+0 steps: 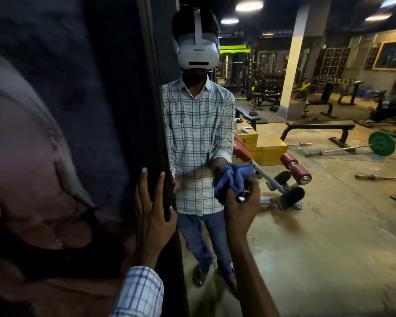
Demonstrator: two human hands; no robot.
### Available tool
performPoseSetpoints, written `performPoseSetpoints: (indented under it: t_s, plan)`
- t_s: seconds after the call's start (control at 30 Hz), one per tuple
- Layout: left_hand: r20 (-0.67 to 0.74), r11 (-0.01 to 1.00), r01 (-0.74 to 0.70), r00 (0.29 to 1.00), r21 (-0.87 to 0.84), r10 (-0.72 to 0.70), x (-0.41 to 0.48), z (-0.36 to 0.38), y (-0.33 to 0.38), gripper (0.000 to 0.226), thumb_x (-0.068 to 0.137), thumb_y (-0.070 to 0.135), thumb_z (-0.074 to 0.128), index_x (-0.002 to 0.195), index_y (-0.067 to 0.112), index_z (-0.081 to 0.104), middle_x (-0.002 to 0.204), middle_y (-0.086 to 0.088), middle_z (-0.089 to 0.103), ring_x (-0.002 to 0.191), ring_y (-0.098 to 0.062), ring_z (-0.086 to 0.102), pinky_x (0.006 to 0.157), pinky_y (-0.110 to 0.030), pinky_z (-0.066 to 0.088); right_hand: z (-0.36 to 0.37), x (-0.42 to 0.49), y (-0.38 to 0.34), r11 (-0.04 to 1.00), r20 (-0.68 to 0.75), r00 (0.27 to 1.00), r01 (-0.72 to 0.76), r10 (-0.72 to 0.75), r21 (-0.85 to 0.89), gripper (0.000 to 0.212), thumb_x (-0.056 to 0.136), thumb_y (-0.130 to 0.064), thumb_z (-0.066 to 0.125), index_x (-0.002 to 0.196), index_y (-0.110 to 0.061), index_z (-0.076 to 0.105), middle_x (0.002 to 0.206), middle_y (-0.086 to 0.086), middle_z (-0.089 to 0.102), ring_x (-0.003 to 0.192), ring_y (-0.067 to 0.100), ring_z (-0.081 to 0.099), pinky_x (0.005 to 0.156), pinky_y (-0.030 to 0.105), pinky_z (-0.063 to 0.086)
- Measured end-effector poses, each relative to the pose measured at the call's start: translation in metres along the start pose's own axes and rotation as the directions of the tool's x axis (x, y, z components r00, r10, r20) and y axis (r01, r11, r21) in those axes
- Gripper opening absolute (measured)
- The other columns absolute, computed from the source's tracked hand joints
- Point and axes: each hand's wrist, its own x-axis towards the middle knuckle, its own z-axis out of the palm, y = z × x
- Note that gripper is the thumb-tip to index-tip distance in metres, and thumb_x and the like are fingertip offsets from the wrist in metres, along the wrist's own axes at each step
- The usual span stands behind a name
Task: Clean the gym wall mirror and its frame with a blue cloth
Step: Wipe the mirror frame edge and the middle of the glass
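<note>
Your right hand [241,202] has its grip clamped on the blue cloth [230,179], fingers curled round a bunched wad of it. There is one cloth, and its bulk sits just above and to the left of that grip. Its long axis slants from upper right down to lower left, with the loose lower end pointing down and left. The wad meets the reflected hand at the glass of the mirror [318,213], so the cloth lies against the glass straight ahead of your right grip. Your left hand [152,203] has its grip spread apart and holds nothing. Four straight fingers point upward, flat on the dark wall panel [96,110] beside the mirror, and the thumb lies across the frame [159,106]. There is one frame edge in view, a dark strip with its long axis running top to bottom. It passes under your left grip and lies well to the left of your right grip. You have two hands in view and one checked sleeve [140,291] below the left grip. Beyond the right grip the glass shows one standing person in a checked shirt, two red rollers [295,167] and one green weight plate [381,143].
</note>
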Motion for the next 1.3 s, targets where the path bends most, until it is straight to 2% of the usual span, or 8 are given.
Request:
performPoseSetpoints:
  t_s: [0.1, 0.23, 0.4, 0.57, 0.77, 0.93, 1.13, 1.3]
  plan:
    - [0.015, 1.0, -0.012, 1.0, 0.011, 0.012, 0.001, -0.005, -0.005, 0.101, 0.069, -0.011, 0.072, 0.16, 0.015, 0.037, 0.173, -0.011, 0.01, 0.157, -0.033, 0.019, 0.128, -0.037, 0.017, 0.025, -0.005, -0.026, 0.995, -0.002, 0.995, 0.103, -0.103, 0.007, 0.03, 0.088, -0.015, 0.064, 0.116, -0.022, 0.058, 0.113, -0.001, 0.058, 0.103, 0.026, 0.059, 0.086, 0.052, 0.053]
    - [0.04, 0.998, -0.056, 0.998, 0.026, 0.055, -0.002, -0.007, -0.016, 0.075, 0.088, 0.0, 0.056, 0.16, 0.012, 0.036, 0.172, -0.011, 0.013, 0.157, -0.032, 0.021, 0.128, -0.041, 0.02, 0.058, -0.044, -0.045, 0.936, 0.468, 0.838, 0.347, -0.281, -0.061, 0.03, 0.087, -0.007, 0.068, 0.116, -0.013, 0.065, 0.118, 0.006, 0.058, 0.096, 0.023, 0.062, 0.075, 0.041, 0.054]
    - [0.091, 0.998, -0.054, 0.995, 0.035, 0.051, -0.005, -0.016, -0.024, 0.09, 0.08, -0.012, 0.064, 0.161, 0.015, 0.035, 0.174, -0.003, 0.012, 0.16, -0.023, 0.015, 0.127, -0.021, 0.011, 0.053, -0.038, -0.033, 0.968, 0.236, 0.944, 0.247, -0.231, -0.04, 0.027, 0.088, -0.003, 0.073, 0.115, -0.008, 0.068, 0.109, 0.009, 0.058, 0.09, 0.022, 0.061, 0.068, 0.027, 0.049]
    - [0.079, 0.998, -0.066, 0.995, 0.026, 0.063, -0.006, -0.012, -0.027, 0.08, 0.086, -0.006, 0.054, 0.16, 0.013, 0.035, 0.174, -0.002, 0.013, 0.16, -0.023, 0.015, 0.126, -0.038, 0.024, 0.045, -0.086, 0.01, 0.946, 0.51, 0.841, 0.291, -0.18, -0.146, 0.03, 0.093, -0.015, 0.065, 0.123, -0.012, 0.063, 0.125, 0.008, 0.057, 0.096, 0.027, 0.065, 0.07, 0.038, 0.053]
    - [0.022, 0.997, -0.015, 1.0, 0.071, 0.014, -0.01, -0.001, -0.018, 0.091, 0.08, -0.023, 0.055, 0.161, 0.012, 0.033, 0.174, -0.005, 0.013, 0.16, -0.024, 0.014, 0.129, -0.029, 0.012, 0.021, -0.086, 0.03, 0.974, 0.277, 0.961, 0.069, -0.007, -0.215, 0.029, 0.092, -0.008, 0.072, 0.119, -0.009, 0.06, 0.118, 0.006, 0.055, 0.103, 0.018, 0.055, 0.088, 0.019, 0.047]
    - [0.011, 0.999, -0.011, 1.0, 0.045, 0.011, -0.012, 0.004, -0.017, 0.084, 0.086, -0.016, 0.054, 0.162, 0.01, 0.03, 0.174, -0.007, 0.011, 0.16, -0.027, 0.013, 0.129, -0.033, 0.012, 0.021, -0.106, 0.044, 0.923, 0.556, 0.831, 0.206, 0.011, -0.326, 0.037, 0.088, -0.023, 0.057, 0.123, -0.012, 0.061, 0.14, 0.014, 0.053, 0.108, 0.031, 0.061, 0.078, 0.03, 0.047]
    - [0.008, 0.999, 0.03, 0.999, 0.017, -0.031, -0.014, 0.007, -0.009, 0.094, 0.08, -0.017, 0.065, 0.162, 0.01, 0.028, 0.174, -0.008, 0.009, 0.16, -0.029, 0.01, 0.13, -0.04, 0.015, -0.078, -0.034, 0.086, 0.926, 0.016, 0.982, -0.171, 0.187, -0.336, 0.029, 0.09, -0.018, 0.07, 0.113, -0.032, 0.058, 0.112, 0.005, 0.062, 0.097, 0.018, 0.063, 0.084, 0.047, 0.058]
    - [0.02, 0.999, 0.03, 0.999, 0.025, -0.03, -0.014, 0.005, -0.006, 0.095, 0.08, -0.014, 0.068, 0.163, 0.01, 0.026, 0.174, -0.008, 0.008, 0.161, -0.028, 0.01, 0.13, -0.037, 0.012, -0.099, 0.007, 0.085, 0.89, -0.424, 0.799, -0.454, 0.425, 0.038, 0.035, 0.094, -0.006, 0.065, 0.126, -0.015, 0.057, 0.116, 0.005, 0.063, 0.098, 0.02, 0.065, 0.089, 0.043, 0.06]
